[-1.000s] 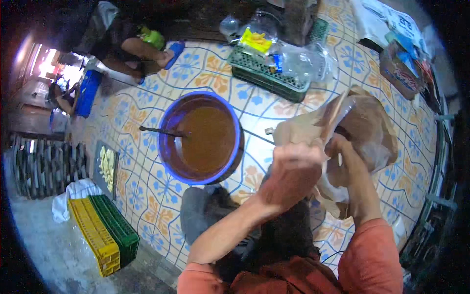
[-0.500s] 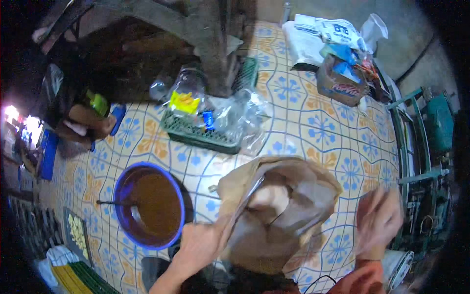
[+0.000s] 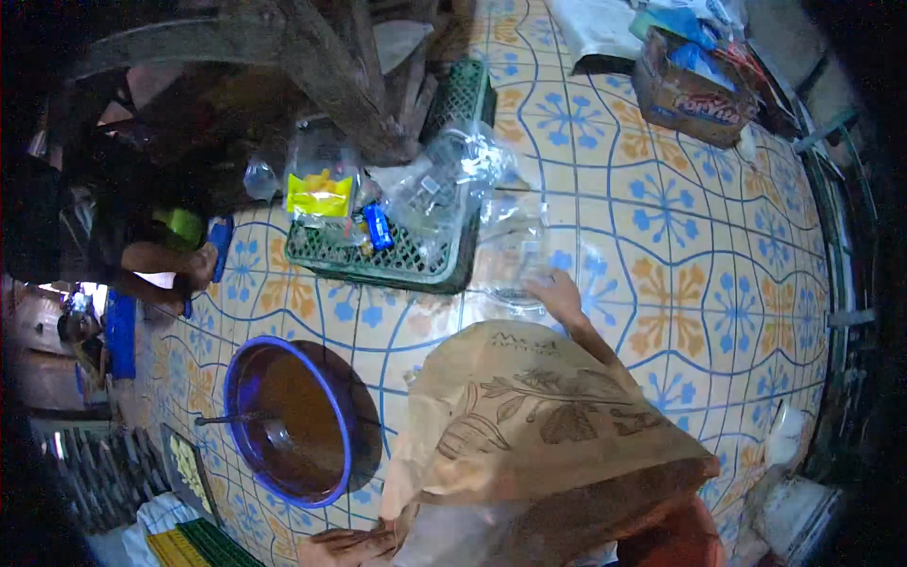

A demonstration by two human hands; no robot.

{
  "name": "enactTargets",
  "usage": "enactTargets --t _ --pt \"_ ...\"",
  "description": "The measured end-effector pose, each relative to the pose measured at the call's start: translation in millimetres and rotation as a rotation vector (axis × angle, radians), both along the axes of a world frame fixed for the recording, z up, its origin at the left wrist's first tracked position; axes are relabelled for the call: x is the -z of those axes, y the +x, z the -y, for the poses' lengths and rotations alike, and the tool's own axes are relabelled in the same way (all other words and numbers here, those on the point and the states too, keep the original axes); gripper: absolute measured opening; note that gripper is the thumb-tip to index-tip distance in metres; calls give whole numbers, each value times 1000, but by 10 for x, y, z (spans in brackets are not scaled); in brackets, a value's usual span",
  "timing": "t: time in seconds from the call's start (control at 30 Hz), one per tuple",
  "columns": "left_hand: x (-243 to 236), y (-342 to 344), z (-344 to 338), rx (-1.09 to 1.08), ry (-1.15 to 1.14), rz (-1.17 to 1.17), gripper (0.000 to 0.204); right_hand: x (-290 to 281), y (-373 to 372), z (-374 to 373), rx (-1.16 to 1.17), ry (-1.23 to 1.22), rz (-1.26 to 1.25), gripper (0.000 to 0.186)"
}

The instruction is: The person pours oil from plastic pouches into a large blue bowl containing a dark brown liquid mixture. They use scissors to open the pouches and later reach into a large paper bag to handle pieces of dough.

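Note:
A large brown paper bag (image 3: 548, 397) with a leafy printed drawing fills the lower middle, tilted so its printed outside faces up. My left hand (image 3: 354, 545) is closed on its edge at the lower left. Beyond the bag, my right hand (image 3: 559, 298) stretches out, partly open, with its fingertips at a clear plastic bag (image 3: 515, 255); whether they touch it is unclear. My right forearm is partly hidden behind the paper bag. The plastic spills off a green crate (image 3: 378, 269) that also bears a yellow-labelled clear package (image 3: 319, 196) and a small blue packet (image 3: 378, 227).
A purple-rimmed basin (image 3: 348, 425) of brown liquid stands left, a dark handle over its rim. Beyond the crate is a wooden structure (image 3: 340, 85). A cardboard box (image 3: 685, 104) sits far right. Another person's hand (image 3: 203, 265) shows at left.
My right hand has swung from the right side to beyond the paper bag. The bag has tipped, hiding its inside and showing its printed face. My left hand has moved down and nearer.

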State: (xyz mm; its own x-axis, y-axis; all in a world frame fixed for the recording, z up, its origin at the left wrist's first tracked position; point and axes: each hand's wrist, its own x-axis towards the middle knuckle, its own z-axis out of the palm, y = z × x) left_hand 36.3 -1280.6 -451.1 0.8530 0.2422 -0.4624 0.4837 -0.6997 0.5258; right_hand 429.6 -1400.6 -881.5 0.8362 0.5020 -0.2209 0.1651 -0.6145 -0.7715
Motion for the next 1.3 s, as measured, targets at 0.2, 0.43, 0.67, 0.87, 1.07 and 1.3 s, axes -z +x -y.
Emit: enactTargets --t 0.2,0.43,0.67,0.87,1.07,1.3 --pt "360 42 -722 56 -696 94 39 468 292 1 158 428 -295 32" --pt "2023 758 -1572 -330 -239 0 44 -112 36 -368 112 221 -528 20" --pt "3295 1758 -922 -237 -399 232 54 -187 261 52 520 723 -798 15" --pt "2622 2571 -842 -311 -762 124 64 -1276 258 24 440 927 -1178 22" --pt "1842 2696 -821 -369 -873 218 70 -1904 94 -55 287 975 -1358 31" --pt "1334 2539 -1074 -530 -67 904 65 -2196 122 -151 48 792 -1356 26"
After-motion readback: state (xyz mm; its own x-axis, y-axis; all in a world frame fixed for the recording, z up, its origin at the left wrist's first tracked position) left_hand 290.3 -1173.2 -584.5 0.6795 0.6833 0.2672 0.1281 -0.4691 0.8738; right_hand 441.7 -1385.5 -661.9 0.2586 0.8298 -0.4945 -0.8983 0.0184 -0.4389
